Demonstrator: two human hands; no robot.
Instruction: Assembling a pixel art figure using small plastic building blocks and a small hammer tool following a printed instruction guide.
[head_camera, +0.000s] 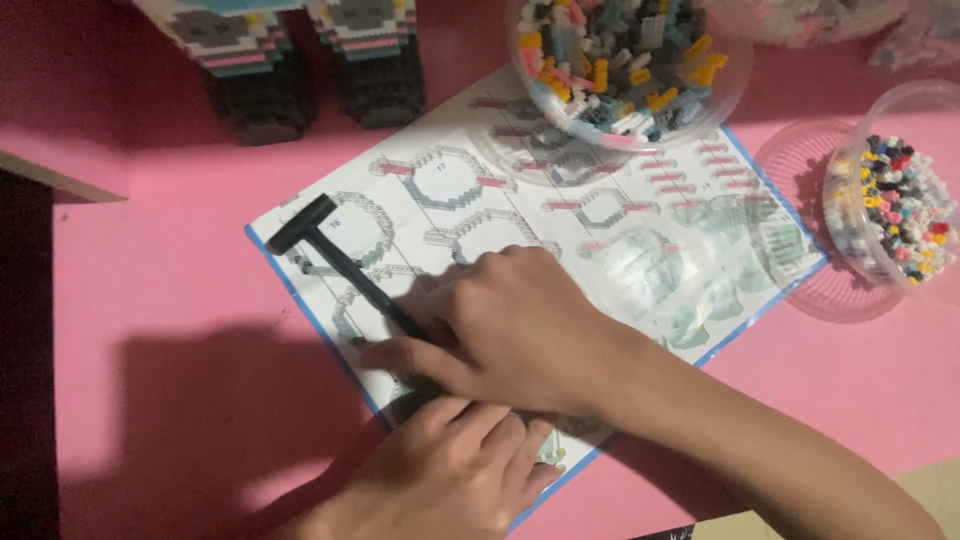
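My right hand (520, 335) reaches in from the lower right and is shut on the handle of a small black hammer (310, 232), whose head points to the upper left over a printed instruction sheet (640, 250). My left hand (450, 475) lies just below it at the sheet's near edge, with its fingers curled together and the tips tucked under my right hand. Whatever lies between the two hands is hidden.
A clear bowl (560, 105) of small mixed-colour bricks stands on the sheet's far edge. A second clear bowl (935, 105) of bricks sits at the right on a clear lid (800, 170). A partly built brick model (300, 60) stands at the far left of the pink table (150, 300).
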